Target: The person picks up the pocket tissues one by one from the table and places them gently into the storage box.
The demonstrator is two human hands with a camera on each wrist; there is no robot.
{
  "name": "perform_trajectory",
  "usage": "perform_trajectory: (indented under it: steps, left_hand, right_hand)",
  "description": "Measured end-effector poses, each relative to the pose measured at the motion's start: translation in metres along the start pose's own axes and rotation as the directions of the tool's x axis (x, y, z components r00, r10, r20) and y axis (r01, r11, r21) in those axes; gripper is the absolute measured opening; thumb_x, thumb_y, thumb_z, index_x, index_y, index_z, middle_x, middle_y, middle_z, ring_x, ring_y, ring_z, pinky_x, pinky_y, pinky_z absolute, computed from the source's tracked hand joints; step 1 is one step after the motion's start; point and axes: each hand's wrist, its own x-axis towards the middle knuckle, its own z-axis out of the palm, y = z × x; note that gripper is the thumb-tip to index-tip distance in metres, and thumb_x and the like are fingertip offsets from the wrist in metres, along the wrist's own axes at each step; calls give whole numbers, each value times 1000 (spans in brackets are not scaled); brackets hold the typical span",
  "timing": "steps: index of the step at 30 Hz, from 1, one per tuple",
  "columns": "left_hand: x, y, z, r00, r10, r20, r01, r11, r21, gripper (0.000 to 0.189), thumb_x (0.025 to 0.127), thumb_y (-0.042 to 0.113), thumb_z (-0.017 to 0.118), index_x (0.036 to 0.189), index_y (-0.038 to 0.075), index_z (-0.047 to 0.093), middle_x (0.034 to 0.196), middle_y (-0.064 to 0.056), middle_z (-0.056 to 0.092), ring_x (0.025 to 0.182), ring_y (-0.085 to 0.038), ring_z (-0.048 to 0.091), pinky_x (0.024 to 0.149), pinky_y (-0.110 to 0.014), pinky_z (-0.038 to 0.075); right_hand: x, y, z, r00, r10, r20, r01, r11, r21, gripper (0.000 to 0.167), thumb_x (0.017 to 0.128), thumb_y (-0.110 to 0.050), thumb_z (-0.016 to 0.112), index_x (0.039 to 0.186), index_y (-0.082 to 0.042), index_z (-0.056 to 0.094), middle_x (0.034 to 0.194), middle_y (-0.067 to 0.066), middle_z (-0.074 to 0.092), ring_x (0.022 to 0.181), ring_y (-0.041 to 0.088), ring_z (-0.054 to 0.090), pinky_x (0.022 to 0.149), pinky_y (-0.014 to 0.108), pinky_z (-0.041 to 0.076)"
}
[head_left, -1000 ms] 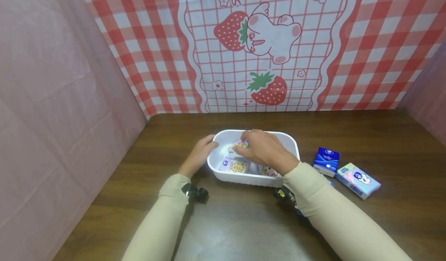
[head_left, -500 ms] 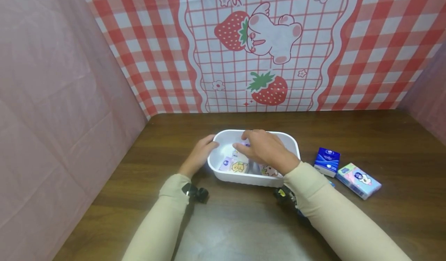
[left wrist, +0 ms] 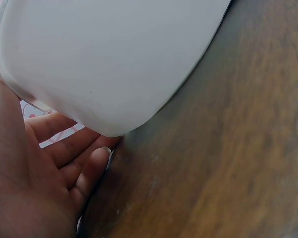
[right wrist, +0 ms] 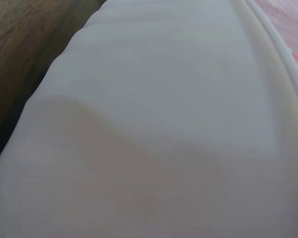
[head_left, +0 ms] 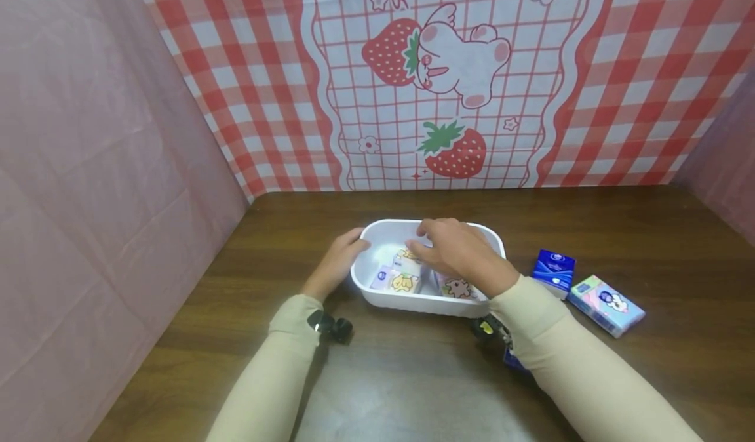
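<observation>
A white plastic basin (head_left: 413, 301) stands on the table with several small tissue packs inside. At its left end my left hand (head_left: 335, 265) holds the rim, thumb over the edge and fingers along the outside wall (left wrist: 119, 64). My right hand (head_left: 463, 250) hovers inside the basin with thumb and fingers apart, seemingly holding nothing. Below and left of it lie two cartoon-print tissue packs, a front one (head_left: 396, 281) and a rear one (head_left: 407, 258). A third pack (head_left: 455, 287) lies at front right, partly under the hand. The right wrist view is filled by the basin's outer wall (right wrist: 179, 99).
Right of the basin lie a dark blue tissue pack (head_left: 553, 270) and a light blue and pink one (head_left: 607, 304). Another blue item (head_left: 513, 359) is mostly hidden under the right forearm. A red checked cloth (head_left: 283, 88) hangs behind the wooden table (head_left: 377, 376).
My right hand has let go of the rear tissue pack, which now lies flat in the basin, and has shifted a little right. The left hand and basin have stayed put.
</observation>
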Motion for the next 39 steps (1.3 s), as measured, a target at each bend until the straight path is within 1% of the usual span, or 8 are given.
perform_trajectory:
  steps: [6,10,15,18,20,27,34,39]
  left_hand:
    - [0,0,0,1000,-7,-17,7,1000,21,38,101,19,52,136,4,59,118,-15,67,99,-27,66,87,-39,55]
    - [-2,1,-1,1000,-3,-27,3,1000,24,39,101,18,51,136,3,59,119,-15,67,100,-27,66,89,-40,55]
    - [-5,7,-4,1000,-16,-7,16,1000,10,40,102,19,51,138,2,57,123,-18,65,105,-31,65,93,-44,53]
    - [-5,6,-4,1000,-22,-3,22,1000,13,39,103,20,50,138,3,57,123,-18,65,105,-31,65,93,-44,53]
    - [-1,0,-3,1000,-10,-13,11,1000,22,39,102,21,51,137,5,58,121,-15,66,103,-28,65,92,-42,54]
    - [0,-1,-1,1000,6,-24,-5,999,32,38,101,19,51,135,4,59,118,-15,67,100,-26,66,89,-40,54]
    - [2,-1,1,999,10,-31,-10,1000,25,38,100,18,52,134,2,60,117,-16,66,99,-27,65,88,-39,55]
    - [2,-1,2,1000,8,-28,-7,1000,23,39,100,18,52,135,2,59,118,-16,66,99,-27,65,88,-39,55]
  right_hand:
    - [-5,0,-3,1000,16,6,-16,1000,-23,52,97,-46,57,133,-10,63,121,9,69,106,28,65,89,50,53]
    - [-7,0,-4,1000,15,8,-14,998,-54,51,96,-45,57,132,-11,63,119,9,70,104,27,66,86,49,54]
    - [-11,1,-6,1000,18,2,-18,997,-71,49,95,-45,60,131,-12,64,117,8,71,104,27,66,86,50,54]
    - [-14,2,-7,1000,11,-7,-11,997,-79,48,95,-44,61,131,-12,65,116,8,71,104,28,66,86,51,54]
    - [-16,3,-8,1000,5,-15,-6,997,-81,48,94,-43,63,130,-12,65,116,8,71,104,28,66,85,51,54]
    - [-23,6,-12,999,-15,-28,13,996,-90,46,93,-41,64,129,-11,66,115,8,71,103,27,66,75,44,57]
    - [-26,7,-11,998,-44,-38,40,993,-115,45,95,-41,61,128,-10,67,115,8,71,104,27,66,82,49,56]
    - [-28,8,-11,997,-60,-57,52,990,-130,45,95,-41,60,126,-10,68,111,6,72,101,25,67,82,48,57]
